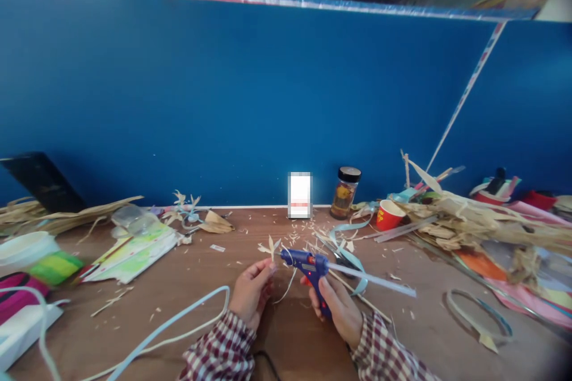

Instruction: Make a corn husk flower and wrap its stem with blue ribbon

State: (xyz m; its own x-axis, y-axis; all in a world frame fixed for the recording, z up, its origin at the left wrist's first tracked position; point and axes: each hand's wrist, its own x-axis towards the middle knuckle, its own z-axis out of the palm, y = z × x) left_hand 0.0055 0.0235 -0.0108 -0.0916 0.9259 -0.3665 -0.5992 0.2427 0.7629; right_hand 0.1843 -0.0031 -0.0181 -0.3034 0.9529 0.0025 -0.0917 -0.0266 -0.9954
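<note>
Flower: the pale flower [270,248] is held upright above the desk [187,271], just ahead of the nozzle.
Left hand: the base of the flower is pinched by the fingers of the left hand [252,290].
Right hand: the glue gun [310,268] is gripped by the fingers of the right hand [338,308], which are wrapped around its handle; its nozzle is pointed at the flower.
Glue: a long stick [375,281] is loaded, and a red light is shown on the gun; whether glue has been laid cannot be told.
Done: several petals are seen spread from one base, so the flower is judged partly formed.
Left: whether more petals are needed cannot be told; loose husks [451,223] are piled at the right.
Far edge: the desk is bordered by a blue panel [223,101], with the jar [344,193] stood close to it and the red cup [389,216] nearby.
Right side: the ribbon [352,257] is lain just beyond the gun, and the rear of the stick could be caught on it.
Left side: more room is judged to be offered between the left hand and the book [134,255], though cords [167,326] are looped nearer the sleeve.
</note>
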